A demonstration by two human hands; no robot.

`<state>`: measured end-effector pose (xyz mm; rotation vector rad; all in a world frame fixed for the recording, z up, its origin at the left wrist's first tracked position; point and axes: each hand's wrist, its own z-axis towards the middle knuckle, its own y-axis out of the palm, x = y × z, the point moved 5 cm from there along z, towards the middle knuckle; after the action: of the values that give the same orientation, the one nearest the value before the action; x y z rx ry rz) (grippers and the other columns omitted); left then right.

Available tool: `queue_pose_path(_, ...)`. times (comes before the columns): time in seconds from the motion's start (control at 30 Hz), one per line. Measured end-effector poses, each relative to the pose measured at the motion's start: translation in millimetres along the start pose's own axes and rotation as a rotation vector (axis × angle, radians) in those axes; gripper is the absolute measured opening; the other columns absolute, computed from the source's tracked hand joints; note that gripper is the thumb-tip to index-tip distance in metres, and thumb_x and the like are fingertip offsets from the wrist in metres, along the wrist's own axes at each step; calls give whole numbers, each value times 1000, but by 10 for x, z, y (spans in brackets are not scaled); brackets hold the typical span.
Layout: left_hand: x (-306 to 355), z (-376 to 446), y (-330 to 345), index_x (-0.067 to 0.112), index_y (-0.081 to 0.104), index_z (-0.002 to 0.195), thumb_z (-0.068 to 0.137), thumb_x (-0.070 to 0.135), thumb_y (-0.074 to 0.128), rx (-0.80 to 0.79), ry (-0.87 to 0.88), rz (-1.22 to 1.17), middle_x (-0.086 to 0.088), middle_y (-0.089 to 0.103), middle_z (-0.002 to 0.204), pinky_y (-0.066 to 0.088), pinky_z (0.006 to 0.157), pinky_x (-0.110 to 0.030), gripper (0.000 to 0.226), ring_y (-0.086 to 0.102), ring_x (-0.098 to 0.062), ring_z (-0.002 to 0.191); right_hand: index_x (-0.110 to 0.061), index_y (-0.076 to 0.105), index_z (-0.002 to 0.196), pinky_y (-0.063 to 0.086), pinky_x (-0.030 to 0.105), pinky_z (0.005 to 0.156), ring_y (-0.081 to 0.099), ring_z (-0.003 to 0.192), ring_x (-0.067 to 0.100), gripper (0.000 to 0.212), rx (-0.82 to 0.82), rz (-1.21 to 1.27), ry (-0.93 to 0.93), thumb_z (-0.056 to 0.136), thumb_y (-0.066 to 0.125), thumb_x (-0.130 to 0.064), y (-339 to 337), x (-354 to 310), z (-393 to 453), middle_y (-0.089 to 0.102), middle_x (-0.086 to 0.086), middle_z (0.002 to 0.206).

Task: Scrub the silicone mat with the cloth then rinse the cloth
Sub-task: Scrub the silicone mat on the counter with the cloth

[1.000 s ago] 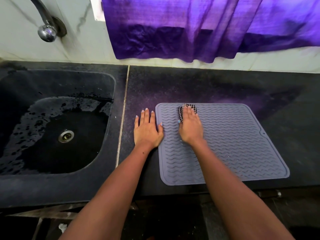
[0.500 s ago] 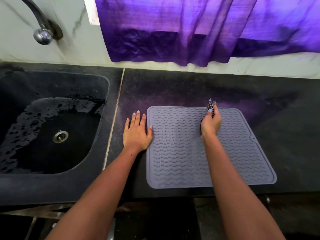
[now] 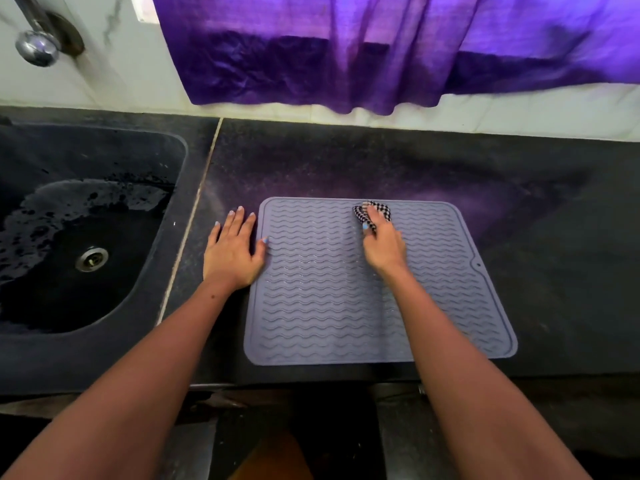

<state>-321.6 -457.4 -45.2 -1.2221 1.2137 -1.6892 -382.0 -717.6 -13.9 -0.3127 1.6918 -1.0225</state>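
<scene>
wet dark sink (image 3: 104,147) far left, then left hand (image 3: 232,251) flat, fingers spread on the counter (image 3: 346,168), thumb touching the grey silicone mat (image 3: 329,306). right hand (image 3: 382,242) grips the checkered cloth (image 3: 375,211) against the mat's far edge

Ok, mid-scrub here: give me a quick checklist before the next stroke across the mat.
1. Cloth in the right hand grip: ok, fingers curl over it.
2. Cloth on the mat: ok, near the far edge.
3. Left hand steadying the mat: ok, flat on the counter, thumb at the mat's left edge.
4. Mat flat: ok.
5. Near half scrubbed: cannot tell.
6. Sink ready for rinsing: wet, but tap shows no flow; not ok yet.
</scene>
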Motion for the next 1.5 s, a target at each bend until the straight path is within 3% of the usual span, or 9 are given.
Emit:
queue_pose_path(0.13, -5, -4, -9, 15, 32, 145, 79, 60, 9, 17, 3, -2, -6, 21, 156, 7, 117, -38, 83, 14, -18, 145, -13, 55, 130, 46, 31, 98, 60, 110, 24, 38, 292, 968, 394, 93, 48, -11, -279, 141, 160, 63, 6, 122)
queue_pose_path(0.23, -8, 0, -1, 16, 31, 145, 77, 62, 8, 15, 1, -1, -5, 21, 156, 6, 118, -37, 85, 14, -17, 145, -22, 42, 140, 43, 30, 98, 55, 118, 23, 44, 453, 456, 261, 96, 46, -15, -517, 122, 107, 56, 2, 133)
queue_pose_path(0.4, 5, -1, -13, 15, 33, 144, 79, 62, 10, 37, 9, -10, -6, 23, 155, 7, 117, -38, 83, 16, -19, 144, -10, 9, 150, 9, 32, 120, 15, 145, 19, 62, 12, -414, -125, 98, 37, -28, -37, 191, 9, 16, 9, 157)
queue_pose_path(0.6, -7, 4, -1, 15, 34, 144, 80, 61, 11, 46, 8, 4, -6, 24, 155, 8, 117, -37, 82, 17, -19, 144, -13, 14, 150, 7, 28, 120, 14, 145, 14, 63, -6, -374, -162, 95, 43, -18, -141, 167, 59, 14, 2, 158)
queue_pose_path(0.7, -7, 7, -6, 15, 34, 144, 80, 61, 11, 44, 10, 2, -6, 24, 155, 8, 117, -38, 82, 17, -19, 144, -26, 32, 145, 41, 29, 99, 51, 119, 18, 51, 11, -12, 24, 96, 46, -17, -300, 183, 88, 46, 2, 143)
queue_pose_path(0.83, 9, -5, -29, 15, 33, 144, 79, 62, 10, 35, 10, -8, -6, 23, 155, 7, 117, -38, 84, 16, -19, 144, -18, 48, 137, 42, 27, 97, 55, 115, 18, 42, 264, 671, 305, 95, 49, -15, -562, 276, 245, 56, 4, 134)
queue_pose_path(1.2, -10, 8, -4, 15, 36, 143, 81, 61, 14, 55, 16, -6, -6, 25, 154, 9, 117, -39, 80, 18, -20, 144, -11, 4, 150, -2, 29, 118, 5, 147, 16, 68, 6, -455, -111, 95, 41, -24, -250, 446, 229, 4, 5, 159)
queue_pose_path(1.33, -12, 9, -5, 15, 36, 143, 81, 61, 14, 53, 12, -9, -7, 26, 154, 9, 117, -39, 81, 19, -20, 144, -20, 22, 148, 23, 35, 116, 31, 139, 17, 57, -4, -240, -58, 95, 44, -16, -370, 428, 230, 25, -1, 155)
queue_pose_path(1.5, -3, -1, -15, 16, 35, 144, 80, 63, 13, 47, 9, -9, -6, 25, 155, 8, 117, -38, 83, 18, -19, 144, -8, 50, 133, 47, 26, 85, 56, 92, 14, 36, 167, 907, 344, 98, 42, -11, -746, 517, 323, 68, -4, 97)
